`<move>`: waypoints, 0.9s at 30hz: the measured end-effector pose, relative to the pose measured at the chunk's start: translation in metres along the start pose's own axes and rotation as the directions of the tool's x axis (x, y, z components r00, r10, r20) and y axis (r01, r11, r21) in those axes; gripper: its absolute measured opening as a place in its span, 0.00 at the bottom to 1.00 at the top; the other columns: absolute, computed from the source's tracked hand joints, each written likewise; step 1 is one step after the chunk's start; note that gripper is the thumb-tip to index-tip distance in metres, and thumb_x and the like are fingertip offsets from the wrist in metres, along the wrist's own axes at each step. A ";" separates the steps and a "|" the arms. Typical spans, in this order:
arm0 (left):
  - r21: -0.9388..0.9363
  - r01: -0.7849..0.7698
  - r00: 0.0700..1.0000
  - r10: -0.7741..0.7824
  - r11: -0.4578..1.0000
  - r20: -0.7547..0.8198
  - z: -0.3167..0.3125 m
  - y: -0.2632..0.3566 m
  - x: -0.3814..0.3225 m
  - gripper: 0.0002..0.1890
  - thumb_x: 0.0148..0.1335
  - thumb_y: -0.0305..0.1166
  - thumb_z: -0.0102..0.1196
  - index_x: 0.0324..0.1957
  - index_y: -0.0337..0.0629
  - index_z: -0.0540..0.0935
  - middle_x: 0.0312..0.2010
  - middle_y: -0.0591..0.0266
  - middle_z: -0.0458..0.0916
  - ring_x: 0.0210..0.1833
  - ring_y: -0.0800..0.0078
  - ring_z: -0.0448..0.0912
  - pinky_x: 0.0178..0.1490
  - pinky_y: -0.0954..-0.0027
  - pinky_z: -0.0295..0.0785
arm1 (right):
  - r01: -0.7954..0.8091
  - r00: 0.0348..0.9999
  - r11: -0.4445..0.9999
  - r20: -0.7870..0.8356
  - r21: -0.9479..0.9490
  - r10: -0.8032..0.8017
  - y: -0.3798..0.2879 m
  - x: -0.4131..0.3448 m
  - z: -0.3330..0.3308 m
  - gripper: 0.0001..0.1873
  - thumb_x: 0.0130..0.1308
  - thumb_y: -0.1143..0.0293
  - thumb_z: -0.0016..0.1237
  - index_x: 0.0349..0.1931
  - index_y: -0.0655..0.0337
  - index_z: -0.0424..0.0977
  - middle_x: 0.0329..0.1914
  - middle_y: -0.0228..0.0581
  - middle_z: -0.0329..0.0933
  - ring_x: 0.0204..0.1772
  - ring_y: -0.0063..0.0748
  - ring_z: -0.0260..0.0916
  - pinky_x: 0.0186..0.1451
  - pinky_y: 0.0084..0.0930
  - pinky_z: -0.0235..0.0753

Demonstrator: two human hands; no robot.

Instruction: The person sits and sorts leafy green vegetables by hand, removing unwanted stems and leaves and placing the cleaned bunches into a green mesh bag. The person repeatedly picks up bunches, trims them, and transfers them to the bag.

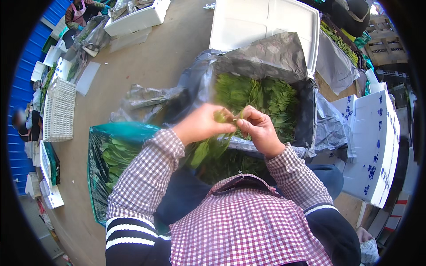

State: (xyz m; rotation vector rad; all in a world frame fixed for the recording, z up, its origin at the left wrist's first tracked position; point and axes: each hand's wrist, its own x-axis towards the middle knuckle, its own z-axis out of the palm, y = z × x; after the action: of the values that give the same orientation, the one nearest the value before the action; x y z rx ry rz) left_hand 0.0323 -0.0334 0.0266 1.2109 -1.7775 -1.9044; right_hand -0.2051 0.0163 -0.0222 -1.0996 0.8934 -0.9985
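Observation:
My left hand point(208, 123) is closed around the stems of a few leafy greens point(200, 153), whose leaves hang below it. My right hand point(259, 129) pinches a stem end between thumb and fingers, close against the left fingertips. Just beyond the hands, bunched leafy greens point(278, 96) fill a box lined with dark grey plastic film point(266, 56). At the left, a green plastic bag point(133, 128) stands around more leafy greens point(118, 156). Further greens lie in shadow beneath my hands, partly hidden by them.
White foam boxes with blue writing point(369, 143) stand at the right. A large white foam lid point(266, 20) is behind the lined box. A white plastic crate point(60, 109) stands at far left. People work at the upper left point(80, 15), left edge and upper right.

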 end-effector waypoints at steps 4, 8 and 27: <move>0.004 -0.033 0.998 0.033 0.999 -0.060 -0.002 0.013 -0.009 0.22 0.69 0.35 0.73 0.57 0.28 0.85 0.45 0.63 0.89 0.47 0.80 0.83 0.56 0.72 0.80 | -0.150 0.974 0.919 -0.103 0.365 0.200 -0.002 -0.005 0.021 0.05 0.81 0.70 0.56 0.48 0.60 0.81 0.36 0.24 0.79 0.33 0.14 0.73 0.38 0.16 0.74; 0.141 -0.069 0.993 0.081 0.988 -0.083 -0.011 0.016 -0.011 0.18 0.71 0.32 0.71 0.54 0.26 0.86 0.45 0.61 0.90 0.47 0.81 0.83 0.56 0.72 0.80 | -0.204 0.967 0.722 0.021 0.661 0.254 -0.003 0.001 0.027 0.06 0.83 0.70 0.53 0.52 0.60 0.81 0.39 0.24 0.83 0.35 0.11 0.76 0.40 0.14 0.77; 0.419 0.038 0.910 0.142 0.907 -0.389 -0.071 0.021 -0.020 0.11 0.66 0.30 0.70 0.45 0.33 0.88 0.34 0.57 0.89 0.38 0.75 0.85 0.46 0.68 0.80 | -0.081 0.981 0.992 -0.185 -0.098 0.062 0.033 0.093 0.004 0.09 0.80 0.65 0.58 0.43 0.60 0.82 0.30 0.24 0.76 0.30 0.15 0.70 0.33 0.17 0.70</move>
State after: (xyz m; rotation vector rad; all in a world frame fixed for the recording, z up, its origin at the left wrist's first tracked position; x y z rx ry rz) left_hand 0.0880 -0.0731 0.0612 1.5453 -1.9959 -1.1385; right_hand -0.1668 -0.0657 -0.0609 -1.0686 1.1365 -1.0128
